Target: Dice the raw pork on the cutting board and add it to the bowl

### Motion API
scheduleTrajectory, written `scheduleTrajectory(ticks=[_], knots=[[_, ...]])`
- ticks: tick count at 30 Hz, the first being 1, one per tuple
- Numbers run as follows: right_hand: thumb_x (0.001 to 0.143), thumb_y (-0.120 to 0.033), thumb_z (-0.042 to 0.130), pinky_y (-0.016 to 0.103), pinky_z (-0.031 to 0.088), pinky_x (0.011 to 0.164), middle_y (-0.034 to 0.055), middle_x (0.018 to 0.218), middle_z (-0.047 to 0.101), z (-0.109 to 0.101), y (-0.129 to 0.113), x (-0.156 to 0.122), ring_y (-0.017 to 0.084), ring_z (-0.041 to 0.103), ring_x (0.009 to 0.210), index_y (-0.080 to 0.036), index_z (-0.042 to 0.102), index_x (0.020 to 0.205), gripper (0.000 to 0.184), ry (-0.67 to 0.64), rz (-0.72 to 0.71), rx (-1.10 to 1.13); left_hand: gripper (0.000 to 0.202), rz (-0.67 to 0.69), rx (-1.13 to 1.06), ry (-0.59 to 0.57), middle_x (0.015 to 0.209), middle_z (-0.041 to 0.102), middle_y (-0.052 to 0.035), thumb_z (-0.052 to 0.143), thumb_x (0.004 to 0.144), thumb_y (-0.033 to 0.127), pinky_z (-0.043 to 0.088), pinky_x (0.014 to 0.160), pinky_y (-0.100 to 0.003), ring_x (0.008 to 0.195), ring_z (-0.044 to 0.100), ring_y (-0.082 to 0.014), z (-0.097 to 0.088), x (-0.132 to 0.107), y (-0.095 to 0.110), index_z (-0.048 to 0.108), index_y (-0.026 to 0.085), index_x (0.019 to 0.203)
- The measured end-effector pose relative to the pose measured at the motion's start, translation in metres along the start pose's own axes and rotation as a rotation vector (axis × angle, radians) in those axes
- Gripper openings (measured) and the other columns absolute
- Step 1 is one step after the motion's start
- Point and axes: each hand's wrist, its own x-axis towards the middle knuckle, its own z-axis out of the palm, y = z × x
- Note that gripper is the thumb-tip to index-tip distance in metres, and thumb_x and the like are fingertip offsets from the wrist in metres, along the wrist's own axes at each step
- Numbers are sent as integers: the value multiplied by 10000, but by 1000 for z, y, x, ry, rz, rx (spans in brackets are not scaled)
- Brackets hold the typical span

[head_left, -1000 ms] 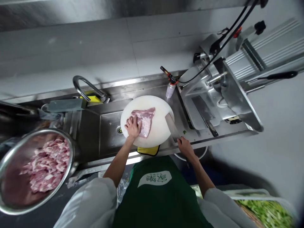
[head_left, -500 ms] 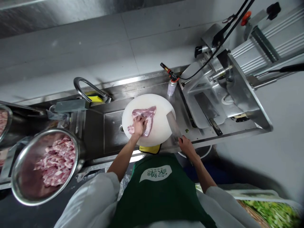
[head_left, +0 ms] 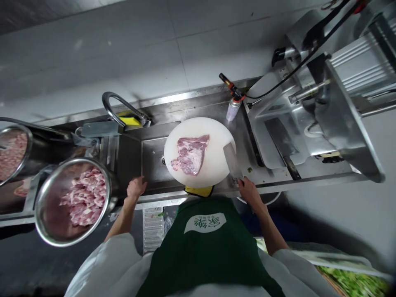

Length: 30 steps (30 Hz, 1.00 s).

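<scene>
A slab of raw meat (head_left: pixel 192 154) lies flat on the round white cutting board (head_left: pixel 216 169), which rests across the sink. My right hand (head_left: pixel 248 190) is closed around the handle of a cleaver (head_left: pixel 232 161). Its broad blade lies over the board's right edge, apart from the meat. Away from the board, my left hand (head_left: pixel 136 187) is at the sink's front edge, holding nothing, with its fingers loosely bent and partly apart. The steel bowl (head_left: pixel 51 206) to its left contains many cut pieces of raw meat (head_left: pixel 86 198).
Behind the sink are a curved faucet (head_left: pixel 108 103) and a yellow sponge (head_left: pixel 130 121). A gas torch (head_left: pixel 234 108) stands behind the board. On the right, a second cleaver (head_left: pixel 281 138) lies beside a metal slicer (head_left: pixel 349 123). Another pot of meat (head_left: pixel 14 152) is far left.
My left hand has let go of the meat and moved left, off the board to the sink's front edge. The right hand keeps the cleaver at the board's right edge. The view has shifted slightly.
</scene>
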Motion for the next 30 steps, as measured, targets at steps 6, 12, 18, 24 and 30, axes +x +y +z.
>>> scheduleTrajectory(ticks=[6, 12, 18, 24, 30], knots=[[1077, -248, 442, 284, 308, 688, 125, 957, 698, -5, -3, 3, 214, 637, 856, -131, 610, 1060, 205, -19, -18, -42, 326, 54, 23, 166, 1042, 722, -177, 500, 903, 211, 501, 967, -458, 1051, 650, -332, 16, -8, 31, 758, 141, 1090], [1079, -253, 437, 287, 316, 690, 126, 953, 698, -2, -5, 2, 229, 641, 886, -132, 618, 1060, 219, 8, -4, -63, 471, 407, -176, 117, 1339, 631, -164, 579, 958, 410, 435, 1088, -459, 1258, 556, -327, 41, -6, 149, 624, 175, 1364], [1082, -258, 437, 286, 327, 704, 125, 966, 709, 2, -11, -1, 229, 657, 897, -127, 623, 1106, 228, 5, 19, -52, 592, 279, -137, -91, 1046, 733, -197, 691, 870, 521, 492, 900, -403, 1037, 680, -343, 69, -19, 207, 612, 100, 1278], [1087, -257, 434, 288, 328, 711, 143, 1004, 721, 0, -14, -6, 231, 670, 906, -118, 611, 1133, 230, 1, 37, -30, 316, 269, -334, -330, 712, 685, -60, 648, 847, 448, 421, 626, -275, 683, 634, -205, 59, -17, 172, 697, 137, 837], [1094, -330, 383, 302, 378, 737, 144, 937, 713, -13, -19, -10, 262, 683, 877, -130, 613, 1151, 311, 58, 0, -30, 230, 162, -139, -92, 783, 696, -90, 611, 842, 316, 492, 747, -324, 807, 681, -258, 27, 8, 117, 738, 158, 950]])
